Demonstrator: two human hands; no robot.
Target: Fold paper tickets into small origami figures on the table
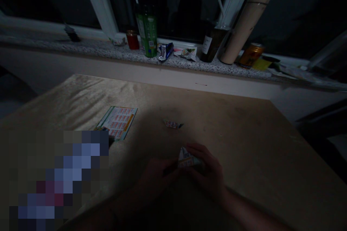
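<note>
Between my two hands is a small piece of printed paper folded to a point [185,159]. My left hand [158,173] pinches its left edge with closed fingers. My right hand [208,168] grips the right side, fingers along the top edge and thumb below. Just beyond my hands lies a small folded paper boat [173,124] with similar print. Farther left, a flat printed sheet [119,121] with rows of red print rests on the table. The light is dim, and my shadow covers the paper, so the fine folds are hard to make out.
The table [238,126] has a tan cover, wrinkled at left. Behind it, a granite sill [173,63] carries a green cup [148,34], a red jar [132,39], a dark drink cup [213,45], a tall pinkish cylinder [246,25], an orange can [251,55] and wrappers. A blurred patch covers the lower left.
</note>
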